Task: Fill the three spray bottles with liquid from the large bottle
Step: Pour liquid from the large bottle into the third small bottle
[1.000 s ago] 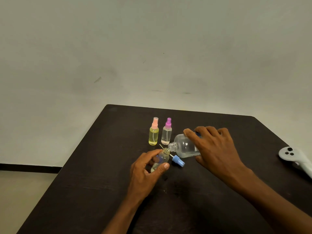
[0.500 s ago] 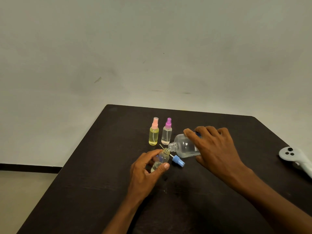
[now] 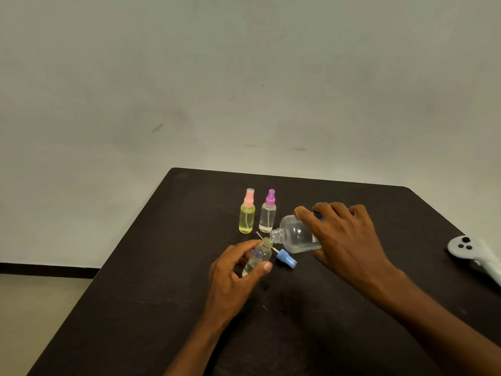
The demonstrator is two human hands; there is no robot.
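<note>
My right hand (image 3: 344, 240) grips the large clear bottle (image 3: 294, 236), tipped on its side with its open threaded neck touching the mouth of a small uncapped spray bottle (image 3: 259, 256). My left hand (image 3: 235, 275) holds that small bottle tilted between thumb and fingers; a little liquid shows in it. Its blue spray cap (image 3: 286, 258) with a thin tube lies on the dark table (image 3: 162, 294) just to the right. Behind stand a yellow-filled spray bottle with a pink cap (image 3: 247, 214) and a clear spray bottle with a purple cap (image 3: 267, 213), both upright.
A white handheld controller (image 3: 471, 253) lies near the table's right edge. A pale wall rises beyond the table, and the floor shows at the lower left.
</note>
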